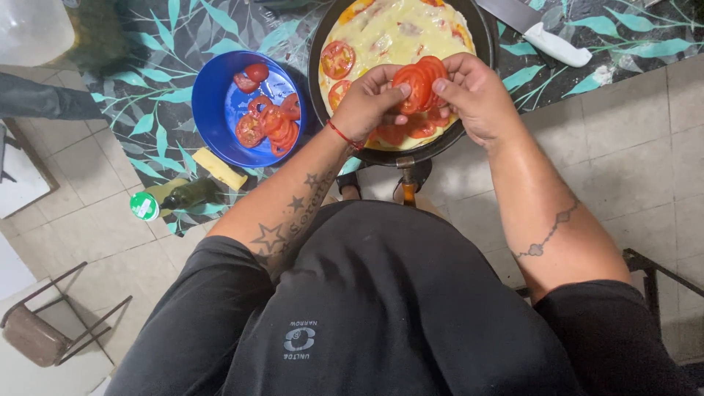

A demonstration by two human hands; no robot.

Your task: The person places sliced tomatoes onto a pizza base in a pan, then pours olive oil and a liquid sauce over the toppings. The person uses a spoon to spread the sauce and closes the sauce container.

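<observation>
Both hands, left hand [364,103] and right hand [473,92], pinch a stack of tomato slices [419,82] over the pan [480,33]; blue bowl [213,103] beside it.

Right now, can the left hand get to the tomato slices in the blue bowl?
Probably yes. The blue bowl sits open beside the left hand, nothing between, but that hand shares a stack of tomato slices with the right hand.

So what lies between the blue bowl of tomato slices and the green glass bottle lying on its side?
In the head view, a yellow rectangular block lies between the round blue bowl and the green glass bottle.
</observation>
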